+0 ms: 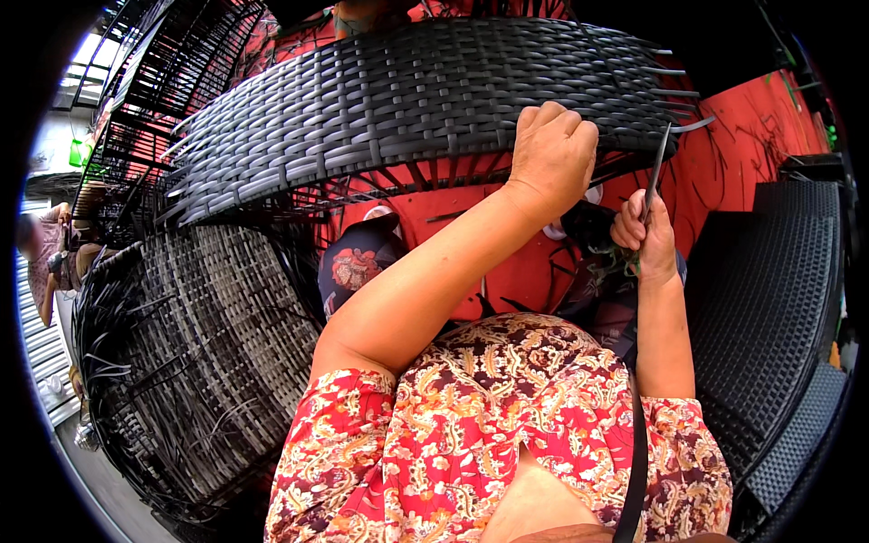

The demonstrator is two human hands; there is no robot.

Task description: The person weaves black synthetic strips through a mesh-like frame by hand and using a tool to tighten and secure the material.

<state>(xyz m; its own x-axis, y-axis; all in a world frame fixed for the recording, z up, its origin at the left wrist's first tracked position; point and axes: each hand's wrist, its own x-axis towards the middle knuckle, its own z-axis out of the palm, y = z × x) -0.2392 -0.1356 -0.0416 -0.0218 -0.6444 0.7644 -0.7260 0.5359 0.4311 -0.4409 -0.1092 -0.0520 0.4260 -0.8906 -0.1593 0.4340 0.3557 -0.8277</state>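
Observation:
A curved panel of dark grey woven plastic wicker lies across in front of me, with loose strand ends sticking out at both sides. My left hand is closed in a fist at the panel's near edge, right of its middle; anything inside the fingers is hidden. Farther right, my right hand grips a thin, dark, flat strip with a narrow tip. It points upward, and the tip shows beside the panel's right end. Whether the strip touches the panel, I cannot tell.
A greyish woven piece with frayed strands stands at my left. Black woven panels stand at my right. Strand scraps litter the red floor covering. Another person is at the far left, near a dark open frame.

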